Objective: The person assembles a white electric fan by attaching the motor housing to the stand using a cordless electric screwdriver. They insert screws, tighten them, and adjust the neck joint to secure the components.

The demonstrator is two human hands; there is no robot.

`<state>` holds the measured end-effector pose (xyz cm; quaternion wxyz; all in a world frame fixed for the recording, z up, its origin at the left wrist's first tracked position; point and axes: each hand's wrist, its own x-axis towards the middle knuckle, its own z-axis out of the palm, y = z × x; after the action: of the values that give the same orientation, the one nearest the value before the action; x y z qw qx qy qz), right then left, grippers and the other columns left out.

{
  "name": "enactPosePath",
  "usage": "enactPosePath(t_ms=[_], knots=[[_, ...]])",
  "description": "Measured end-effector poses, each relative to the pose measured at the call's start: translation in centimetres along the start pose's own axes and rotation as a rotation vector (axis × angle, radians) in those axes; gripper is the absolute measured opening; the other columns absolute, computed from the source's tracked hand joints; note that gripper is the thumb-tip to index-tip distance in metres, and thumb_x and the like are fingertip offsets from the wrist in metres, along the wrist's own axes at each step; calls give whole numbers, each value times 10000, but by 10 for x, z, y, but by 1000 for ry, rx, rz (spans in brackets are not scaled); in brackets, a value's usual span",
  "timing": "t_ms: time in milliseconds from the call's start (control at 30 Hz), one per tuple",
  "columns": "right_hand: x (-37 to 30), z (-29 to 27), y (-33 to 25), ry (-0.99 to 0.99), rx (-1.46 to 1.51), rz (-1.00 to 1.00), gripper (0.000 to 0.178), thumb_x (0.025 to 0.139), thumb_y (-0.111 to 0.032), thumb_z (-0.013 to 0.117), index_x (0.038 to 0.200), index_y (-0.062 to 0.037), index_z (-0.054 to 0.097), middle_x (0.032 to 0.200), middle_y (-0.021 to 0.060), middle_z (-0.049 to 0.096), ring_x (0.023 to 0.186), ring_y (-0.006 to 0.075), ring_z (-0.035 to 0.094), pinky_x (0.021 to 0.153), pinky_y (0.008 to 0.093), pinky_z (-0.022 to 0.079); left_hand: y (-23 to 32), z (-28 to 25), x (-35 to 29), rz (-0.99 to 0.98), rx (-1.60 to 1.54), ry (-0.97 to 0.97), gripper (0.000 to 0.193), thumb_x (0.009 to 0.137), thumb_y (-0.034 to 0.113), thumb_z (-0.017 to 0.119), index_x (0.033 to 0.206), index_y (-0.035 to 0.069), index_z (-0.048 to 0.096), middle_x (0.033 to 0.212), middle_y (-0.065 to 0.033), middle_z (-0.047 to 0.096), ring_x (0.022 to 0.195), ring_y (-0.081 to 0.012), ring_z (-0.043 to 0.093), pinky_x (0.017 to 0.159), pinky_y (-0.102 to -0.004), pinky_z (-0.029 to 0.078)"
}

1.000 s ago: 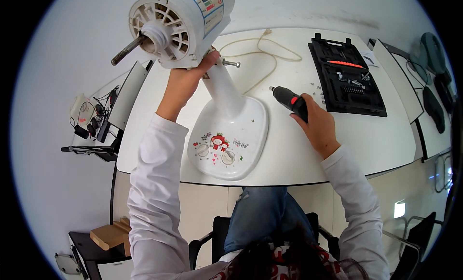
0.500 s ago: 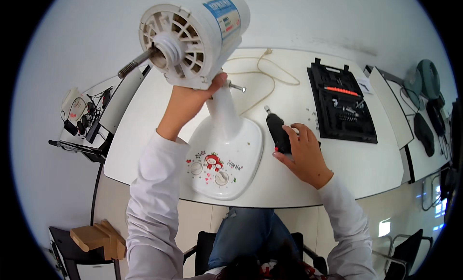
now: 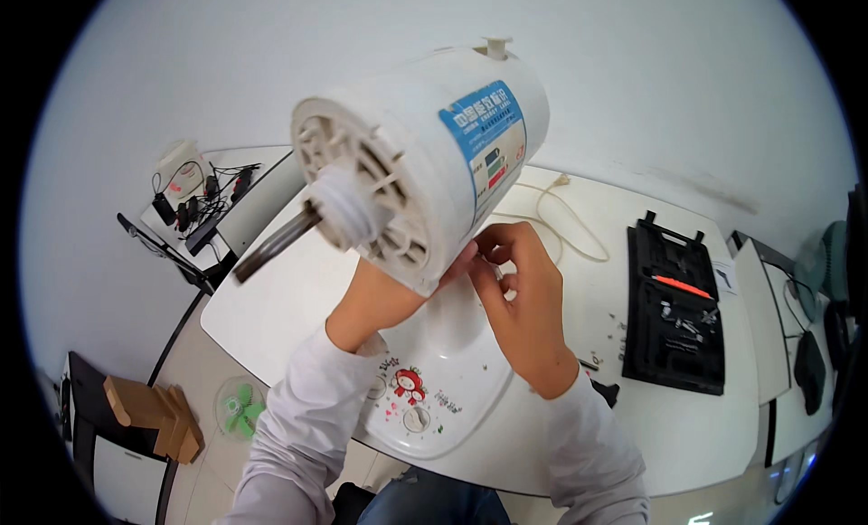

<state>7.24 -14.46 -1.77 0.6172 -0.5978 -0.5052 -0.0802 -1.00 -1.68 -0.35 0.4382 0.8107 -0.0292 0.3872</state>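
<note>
A white electric fan without blades stands on the table, its motor housing point(image 3: 493, 186) tilted, with a metal shaft point(image 3: 276, 245) pointing left. Under the housing, my left hand point(image 3: 384, 294) is closed round the top of the fan's neck, its fingers partly hidden. My right hand point(image 3: 529, 317) pinches at the neck's right side, where a bolt sticks out; the fingers cover most of it. Below is the fan's base point(image 3: 479, 403) with knobs and a red cartoon print. A black power screwdriver point(image 3: 606, 392) lies mostly hidden behind my right wrist.
An open black tool case point(image 3: 674, 358) with bits and an orange-red rod lies to the right, small loose parts beside it. A pale power cord point(image 3: 579, 240) curls behind the fan. On the floor at left are a green fan blade point(image 3: 240, 407) and cardboard point(image 3: 158, 416).
My right hand has left the screwdriver and come to the bolt on the fan's neck. The view has shifted, so the fan's motor housing appears nearer and lower.
</note>
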Motion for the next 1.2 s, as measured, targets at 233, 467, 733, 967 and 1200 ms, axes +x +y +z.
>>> enactPosePath(t_ms=[233, 467, 733, 967, 1200], knots=[[6, -31, 22, 39, 1274, 791, 204, 948, -236, 458, 1011, -42, 473, 910, 31, 481, 682, 80, 402, 474, 186, 315, -9, 13, 3, 6, -331, 48, 528, 770, 442, 661, 1016, -11, 550, 839, -109, 600, 787, -239, 619, 676, -359, 512], [-35, -90, 57, 307, 1228, 1173, 227, 899, -140, 448, 1072, 7, 444, 949, 100, 493, 737, 119, 459, 547, 226, 362, -15, 10, 13, 46, -20, -61, 641, 756, 559, 530, 994, -37, 517, 835, -149, 581, 710, -296, 631, 576, -431, 534], [-55, -115, 68, 361, 826, 1188, 357, 917, -38, 375, 1267, 35, 368, 1132, 172, 495, 763, 130, 566, 623, 204, 515, -6, 8, 8, 19, 94, -57, 674, 774, 599, 444, 974, -42, 499, 844, -158, 554, 737, -287, 627, 591, -461, 539], [-62, -112, 79, 178, 697, 1114, 267, 947, -203, 437, 1178, -69, 439, 998, 101, 577, 451, 53, 466, 400, 155, 343, -2, 7, 10, -36, 135, -116, 758, 771, 642, 450, 1070, -53, 475, 920, -172, 540, 869, -292, 587, 621, -496, 556], [-68, -111, 89, 142, 501, 1071, 277, 954, -356, 409, 1010, -87, 449, 711, 8, 491, 402, 13, 235, 371, 166, 171, 1, -2, 9, -31, 65, -154, 765, 769, 625, 491, 1148, -39, 449, 935, -168, 522, 915, -290, 553, 652, -547, 561]])
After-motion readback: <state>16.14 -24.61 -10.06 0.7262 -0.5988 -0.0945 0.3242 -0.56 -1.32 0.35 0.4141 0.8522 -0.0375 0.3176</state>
